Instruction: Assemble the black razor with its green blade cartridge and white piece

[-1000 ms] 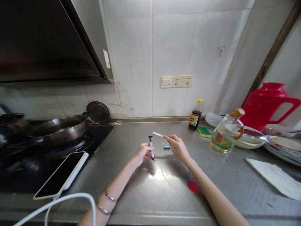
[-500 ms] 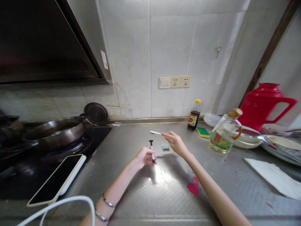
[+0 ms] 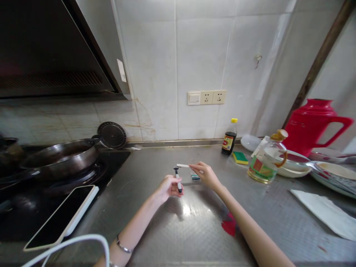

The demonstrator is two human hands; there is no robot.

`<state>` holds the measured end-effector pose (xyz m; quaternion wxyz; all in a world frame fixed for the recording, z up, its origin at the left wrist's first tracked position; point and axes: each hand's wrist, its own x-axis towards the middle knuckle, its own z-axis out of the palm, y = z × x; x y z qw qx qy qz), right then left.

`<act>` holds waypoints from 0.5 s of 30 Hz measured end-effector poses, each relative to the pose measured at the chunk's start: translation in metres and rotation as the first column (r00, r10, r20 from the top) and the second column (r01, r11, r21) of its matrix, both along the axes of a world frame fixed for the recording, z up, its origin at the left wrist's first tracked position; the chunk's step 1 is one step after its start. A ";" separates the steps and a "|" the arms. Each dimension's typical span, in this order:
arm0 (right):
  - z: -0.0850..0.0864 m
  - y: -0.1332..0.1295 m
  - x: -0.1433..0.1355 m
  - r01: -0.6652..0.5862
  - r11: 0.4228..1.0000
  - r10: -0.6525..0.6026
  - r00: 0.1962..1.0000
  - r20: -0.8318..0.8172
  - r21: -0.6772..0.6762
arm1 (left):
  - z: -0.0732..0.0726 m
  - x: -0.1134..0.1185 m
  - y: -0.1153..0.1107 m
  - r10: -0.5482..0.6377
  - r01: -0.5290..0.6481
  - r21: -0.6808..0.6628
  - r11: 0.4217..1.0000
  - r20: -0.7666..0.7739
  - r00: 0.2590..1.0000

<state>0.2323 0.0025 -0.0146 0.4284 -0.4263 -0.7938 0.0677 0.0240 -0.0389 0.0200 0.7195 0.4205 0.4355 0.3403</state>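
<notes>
My left hand is closed around the grey and black handle of a razor, whose dark forked head points up and away from me. In my right hand, a slim white stick that looks like a toothbrush is pinched between the fingers. Its far tip is just above the razor's head; whether they touch I cannot tell. Between and behind the hands, a small teal and dark razor cartridge lies on the metal counter, close to my right fingers.
At the left, a pan stands on the black stove, with a phone and white cable nearer me. On the right are a sauce bottle, a sponge, an oil jug, dishes, a red thermos and white paper.
My right hand has brought the white stick down and slightly left, its tip now close to the razor head. The razor has shifted slightly left in my left hand.
</notes>
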 end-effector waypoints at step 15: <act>0.001 0.000 0.000 0.057 0.996 -0.064 0.993 0.100 0.073 | -0.005 0.003 -0.002 -0.054 0.053 -0.016 0.998 -0.038 0.998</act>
